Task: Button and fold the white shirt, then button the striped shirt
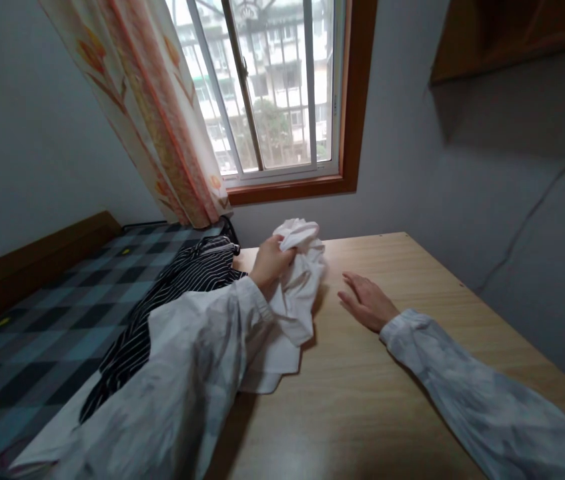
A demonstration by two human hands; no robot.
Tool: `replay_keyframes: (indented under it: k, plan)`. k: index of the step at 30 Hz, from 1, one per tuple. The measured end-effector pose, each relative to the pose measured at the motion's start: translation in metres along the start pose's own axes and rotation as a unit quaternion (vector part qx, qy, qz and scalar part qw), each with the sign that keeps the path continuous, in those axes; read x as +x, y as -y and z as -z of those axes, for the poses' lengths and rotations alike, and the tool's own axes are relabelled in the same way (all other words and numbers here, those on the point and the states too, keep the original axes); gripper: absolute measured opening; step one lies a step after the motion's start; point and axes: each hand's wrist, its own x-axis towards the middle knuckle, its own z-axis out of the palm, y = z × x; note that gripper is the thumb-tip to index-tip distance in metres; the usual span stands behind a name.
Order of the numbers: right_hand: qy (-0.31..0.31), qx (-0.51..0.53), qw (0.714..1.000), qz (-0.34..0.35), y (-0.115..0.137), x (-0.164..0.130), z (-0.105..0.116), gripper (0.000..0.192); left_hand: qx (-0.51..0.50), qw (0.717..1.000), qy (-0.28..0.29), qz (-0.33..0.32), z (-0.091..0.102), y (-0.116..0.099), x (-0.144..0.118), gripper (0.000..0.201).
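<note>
As the head view opens on the bench (387, 400), the left hand (269, 263) is right in on the white cloth (299, 287), its grip pinching a bunched fold near the top! That cloth sits crumpled over the bench's left part, creases running down towards a flatter white piece (282, 357); whether the two are one, I cannot tell. Over to the right hand (368, 303): grip spread, fingers reaching out towards the cloth but apart from it; whether they touch the wood is unclear. Beside the left sleeve (202, 347), the striped cloth (189, 267) lies between bench and bed (62, 313), curtain (162, 113) and window (272, 93) beyond.
</note>
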Motion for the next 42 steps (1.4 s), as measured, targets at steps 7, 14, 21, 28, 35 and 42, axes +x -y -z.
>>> replay_keyframes:
  k: [7,14,21,28,35,42]
  plan:
    - [-0.004,0.053,0.996,-0.069,-0.006,0.004,-0.003,0.066,0.029,0.973,0.231,0.009,-0.048,0.002,-0.026,0.078]
    - [-0.034,0.018,0.999,-0.029,0.002,0.008,-0.007,0.059,0.302,0.891,0.337,0.029,0.021,0.015,-0.012,0.1]
    - [-0.026,0.056,0.996,-0.059,0.009,0.019,-0.001,0.022,0.158,0.875,0.456,0.033,0.036,0.042,-0.02,0.069]
    - [-0.142,0.218,0.95,-0.174,-0.054,0.026,0.031,0.028,-0.028,0.83,0.547,0.105,0.031,0.058,-0.037,0.062]
    - [-0.136,0.16,0.951,-0.227,-0.109,0.011,0.058,0.031,0.084,0.815,0.554,0.145,0.029,0.062,-0.034,0.044]
    - [-0.168,0.035,0.975,-0.143,-0.081,0.014,0.079,0.032,0.278,0.892,0.354,0.047,0.033,0.056,-0.023,0.033]
